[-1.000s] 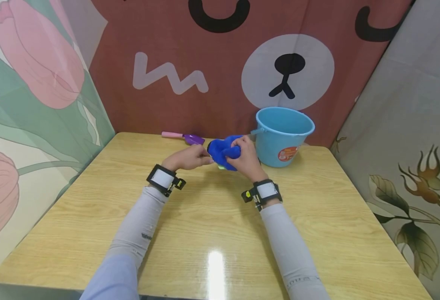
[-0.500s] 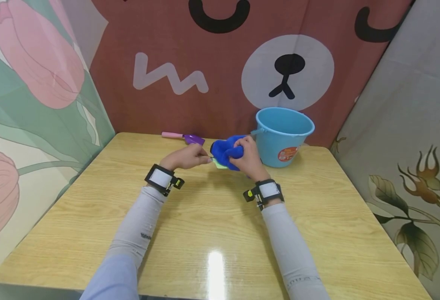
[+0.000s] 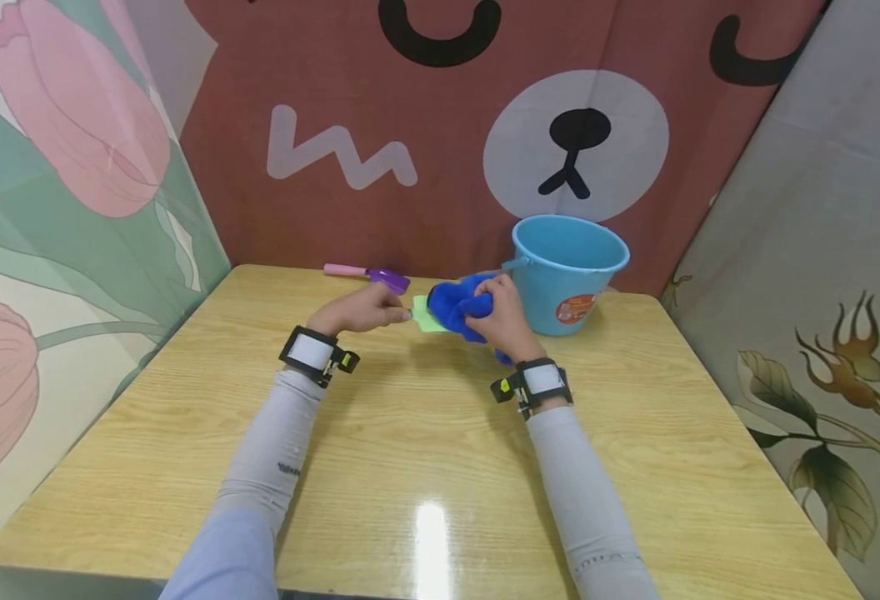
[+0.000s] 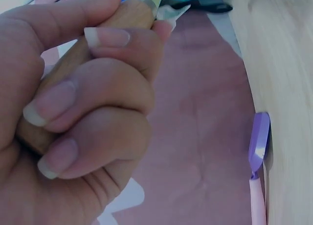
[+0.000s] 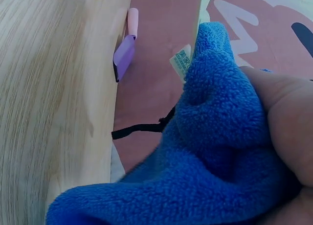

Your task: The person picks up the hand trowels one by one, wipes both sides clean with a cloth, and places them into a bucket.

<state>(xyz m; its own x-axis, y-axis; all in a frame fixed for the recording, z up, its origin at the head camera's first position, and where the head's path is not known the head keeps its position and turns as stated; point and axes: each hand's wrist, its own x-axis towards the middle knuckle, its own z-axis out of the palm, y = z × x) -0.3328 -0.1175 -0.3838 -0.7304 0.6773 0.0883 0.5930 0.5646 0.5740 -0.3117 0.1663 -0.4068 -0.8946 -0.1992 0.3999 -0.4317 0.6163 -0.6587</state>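
Observation:
My left hand [image 3: 361,310] grips the wooden handle [image 4: 129,13] of a small shovel, its fingers curled round it in the left wrist view. The shovel's flat light green blade [image 3: 427,317] points right, toward the cloth. In my right hand [image 3: 506,315] is a bunched blue cloth [image 3: 451,307], pinched between thumb and fingers over the blade's far part. Cloth covers the blade's tip. A printed label [image 5: 181,61] and a black strip [image 5: 139,129] show beside the cloth in the right wrist view. Both hands are above the table's back part.
A light blue bucket [image 3: 567,279] stands just behind and right of my right hand. Behind my left hand lies a purple trowel [image 3: 389,280] with a pink handle, at the back edge of the wooden table [image 3: 380,475]. Printed fabric [image 3: 335,217] hangs behind.
My left hand has shifted left and my right hand slightly right with the cloth. More of the green blade is now bare between them. Bucket and trowel have stayed put.

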